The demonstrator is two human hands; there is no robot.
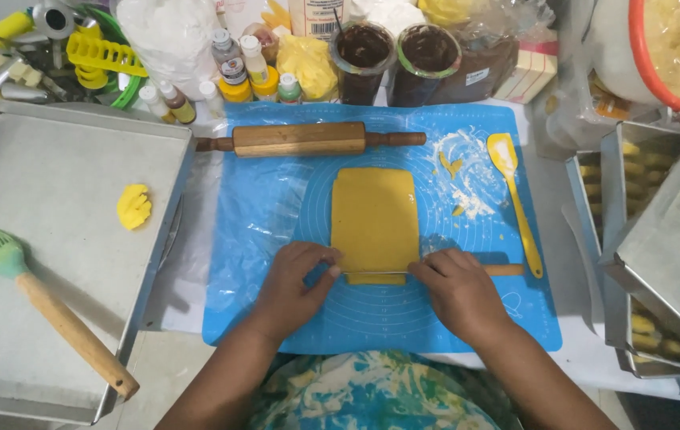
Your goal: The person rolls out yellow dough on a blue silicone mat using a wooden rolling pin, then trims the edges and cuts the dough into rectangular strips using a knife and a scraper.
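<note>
Head view is showing me bent over the blue silicone baking mat [276,207], where the yellow dough sheet [374,221] is already lying rolled flat and squared into a tall rectangle in the middle of the mat. I am judging the rolling as finished, since the wooden rolling pin [300,139] is resting well apart above the sheet, near the mat's far edge. One shaped yellow dough piece [133,206] is sitting alone on the big metal tray [45,167] to my left, so shaping looks barely begun, with nearly the whole sheet uncut. Scraps and flour are lying beside the yellow spatula [513,199] on the right of the mat.

I am holding a thin long blade [380,273] flat across the near edge of the sheet, its wooden handle [504,270] sticking out to the right. My right hand [459,293] is curling over the blade where it meets the handle, fingers pressed together and bearing down on it. My left hand [298,283] is pinching the blade's other end between thumb and fingertips, right at the sheet's near left corner. Both forearms are coming in from below, wrists low, knuckles up. A green silicone brush [45,306] is lying untouched on the tray
</note>
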